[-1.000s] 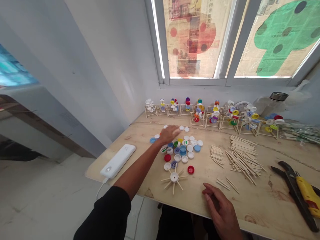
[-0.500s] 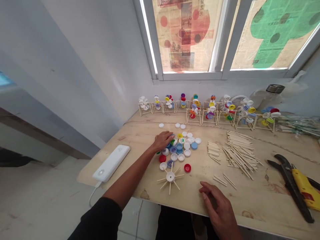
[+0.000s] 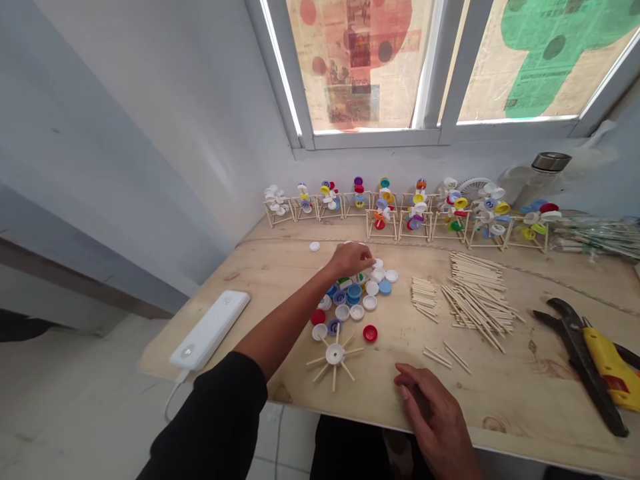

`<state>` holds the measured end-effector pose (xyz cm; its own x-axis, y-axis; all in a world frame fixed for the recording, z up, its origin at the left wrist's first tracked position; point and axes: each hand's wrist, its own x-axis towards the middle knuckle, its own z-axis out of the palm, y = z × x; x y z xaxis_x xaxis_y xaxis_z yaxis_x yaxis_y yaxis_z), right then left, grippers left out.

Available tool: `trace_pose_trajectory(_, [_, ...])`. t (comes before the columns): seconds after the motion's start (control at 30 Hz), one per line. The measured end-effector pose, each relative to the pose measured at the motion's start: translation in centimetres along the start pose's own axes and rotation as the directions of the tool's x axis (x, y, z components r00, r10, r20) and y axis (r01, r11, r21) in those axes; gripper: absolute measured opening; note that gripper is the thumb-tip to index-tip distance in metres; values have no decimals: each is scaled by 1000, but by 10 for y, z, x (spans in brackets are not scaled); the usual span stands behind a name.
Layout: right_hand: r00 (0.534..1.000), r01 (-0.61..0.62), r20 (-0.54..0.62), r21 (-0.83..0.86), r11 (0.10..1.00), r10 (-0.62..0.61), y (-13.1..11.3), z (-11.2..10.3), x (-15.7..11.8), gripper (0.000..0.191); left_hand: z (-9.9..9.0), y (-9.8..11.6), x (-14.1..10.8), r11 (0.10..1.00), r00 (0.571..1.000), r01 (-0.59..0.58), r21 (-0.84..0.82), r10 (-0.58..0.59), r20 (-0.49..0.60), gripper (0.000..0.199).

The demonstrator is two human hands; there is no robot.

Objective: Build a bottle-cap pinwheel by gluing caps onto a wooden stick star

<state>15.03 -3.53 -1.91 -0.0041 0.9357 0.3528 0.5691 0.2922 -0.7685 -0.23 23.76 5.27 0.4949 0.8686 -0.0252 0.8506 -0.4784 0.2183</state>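
My left hand [image 3: 353, 259] reaches over the far side of a heap of bottle caps [image 3: 354, 291], palm down. Its fingers are bent together, the tips closed at a white bottle cap [image 3: 371, 269] that is partly hidden beneath them. Nearer me lies a wheel of sticks [image 3: 334, 355], with short wooden sticks fanning out from a white cap at its hub. A red cap [image 3: 370, 333] lies apart, to the wheel's right. My right hand [image 3: 434, 415] rests at the table's front edge, loosely curved, thumb and fingers apart, holding nothing.
Wooden sticks lie in a large pile [image 3: 480, 300] and a small pile [image 3: 424, 297]. Black-handled cutters [image 3: 575, 353] and a yellow glue gun [image 3: 607, 367] are at right. A white power strip [image 3: 210, 330] sits left. Finished cap wheels on stick frames [image 3: 383, 227] line the back.
My left hand has moved right and away from me across the caps, and its fingers have bent down at a white one. My right hand stays put. The view has shifted slightly.
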Motion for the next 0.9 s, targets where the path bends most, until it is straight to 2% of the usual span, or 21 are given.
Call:
trace_pose_trajectory(0.17, [1000, -5, -1, -1, 1000, 5, 0, 0, 0, 24, 5, 38, 8, 993, 993, -34, 110, 21, 113, 30])
trace_pose_trajectory(0.37, [1000, -8, 12, -15, 1000, 8, 1, -2, 2, 23, 7, 55, 6, 987, 986, -32, 157, 5, 168, 31])
trace_pose_trajectory(0.5, [999, -22, 30, -14, 1000, 22, 2, -3, 1, 24, -1, 48, 3, 992, 988, -26, 126, 6, 155, 33])
trace_pose_trajectory(0.7, [999, -27, 32, -19, 999, 28, 0, -3, 2, 27, -20, 18, -8, 995, 984, -104, -6, 104, 145, 40])
trace_pose_trajectory(0.77, [999, -25, 26, -22, 999, 25, -1, -3, 3, 26, -19, 15, -11, 990, 974, -137, -19, 138, 177, 41])
trace_pose_trajectory(0.9, [1000, -19, 14, -34, 999, 20, -3, -3, 4, 26, -8, 20, -12, 984, 966, -156, 83, 135, 222, 39])
